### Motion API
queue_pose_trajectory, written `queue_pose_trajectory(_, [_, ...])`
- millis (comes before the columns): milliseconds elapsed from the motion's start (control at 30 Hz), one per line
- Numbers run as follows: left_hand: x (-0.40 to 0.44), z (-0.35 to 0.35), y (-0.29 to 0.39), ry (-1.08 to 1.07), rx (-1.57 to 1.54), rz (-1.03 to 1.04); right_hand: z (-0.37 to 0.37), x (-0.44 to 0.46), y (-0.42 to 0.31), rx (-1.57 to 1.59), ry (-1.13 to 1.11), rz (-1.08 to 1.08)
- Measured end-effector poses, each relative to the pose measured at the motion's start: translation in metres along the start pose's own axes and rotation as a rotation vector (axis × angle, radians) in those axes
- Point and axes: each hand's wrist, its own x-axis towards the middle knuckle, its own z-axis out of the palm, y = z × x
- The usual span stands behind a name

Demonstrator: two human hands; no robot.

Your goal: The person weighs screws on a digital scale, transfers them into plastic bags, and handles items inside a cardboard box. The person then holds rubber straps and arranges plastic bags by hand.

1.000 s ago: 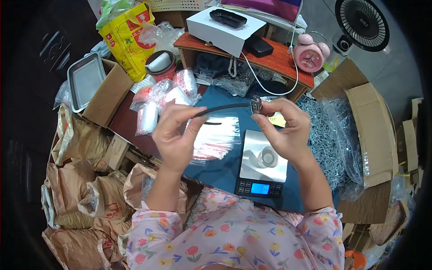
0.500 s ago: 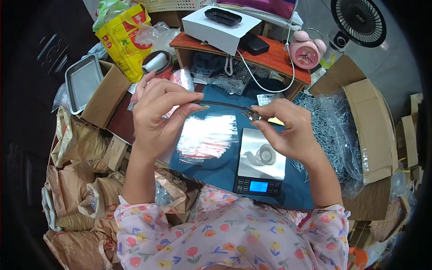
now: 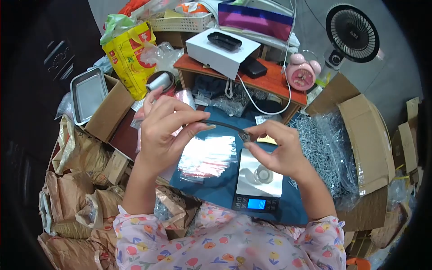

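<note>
A thin black strip (image 3: 227, 125) is stretched in a slight arc between my hands, above the blue mat (image 3: 216, 189). My left hand (image 3: 166, 130) pinches its left end between thumb and fingers. At the other end, my right hand (image 3: 279, 146) pinches a small dark piece (image 3: 244, 136) whose kind I cannot make out. Below the strip lie clear zip bags (image 3: 209, 155) with red edges, fanned in a stack. A digital scale (image 3: 244, 180) with a lit blue display stands below my right hand, bearing a small clear round cup (image 3: 263, 174).
A cardboard box (image 3: 371, 144) holding many metal screws (image 3: 315, 148) is at the right. Behind the mat, a red-topped wooden shelf (image 3: 270, 86) carries a white box (image 3: 225, 51) and a pink alarm clock (image 3: 300, 75). Brown paper sacks (image 3: 67, 193) crowd the left.
The view has shifted, so the scene sits lower in the frame. The strip now bends more, and the small piece at its right end is more covered by my right fingers.
</note>
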Motion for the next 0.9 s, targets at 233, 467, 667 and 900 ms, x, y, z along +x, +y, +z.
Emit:
queue_pose_trajectory(233, [0.003, 0.0, 0.0, 0.005, -0.028, 0.001, 0.014, 0.013, 0.011, 0.114, -0.113, 0.071])
queue_pose_trajectory(467, [-0.023, 0.006, -0.016, -0.002, -0.029, -0.034, 0.054, 0.025, 0.023, 0.132, -0.199, 0.178])
queue_pose_trajectory(667, [-0.089, 0.024, -0.036, 0.633, -0.104, -0.341, 0.107, 0.056, 0.068, 0.356, -0.303, 0.331])
queue_pose_trajectory(900, [-0.208, 0.096, -0.069, 0.313, -0.13, -0.778, 0.186, 0.139, 0.124, 0.543, -0.326, 0.316])
